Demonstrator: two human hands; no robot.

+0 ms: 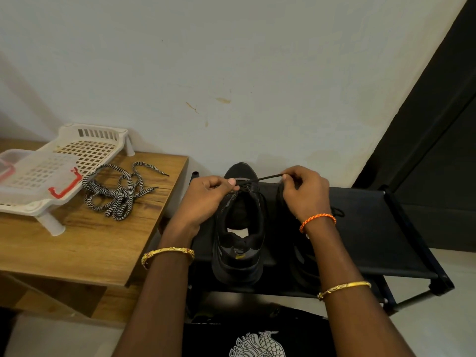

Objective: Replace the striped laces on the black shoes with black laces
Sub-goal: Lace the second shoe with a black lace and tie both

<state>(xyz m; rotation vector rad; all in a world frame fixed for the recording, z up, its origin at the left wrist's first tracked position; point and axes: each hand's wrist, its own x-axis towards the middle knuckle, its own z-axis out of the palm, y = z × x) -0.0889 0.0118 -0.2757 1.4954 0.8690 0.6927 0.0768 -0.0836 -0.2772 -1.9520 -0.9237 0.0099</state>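
Two black shoes stand side by side on a black fabric rack [365,228], heels toward me. The left shoe [239,253] is in full view; the right shoe [301,264] is mostly hidden behind my right forearm. A black lace [268,178] runs taut across the left shoe's upper eyelets. My left hand [203,199] pinches one end of it at the shoe's left side, and my right hand [304,194] pinches the other end, pulled out to the right. The striped black-and-white laces [116,191] lie in a loose heap on the wooden table.
A wooden table [85,248] stands left of the rack, carrying a white plastic lattice rack [85,148] and a clear lidded box with red clips [33,173]. A pale wall rises right behind the shoes. A dark door or panel [438,124] fills the right side.
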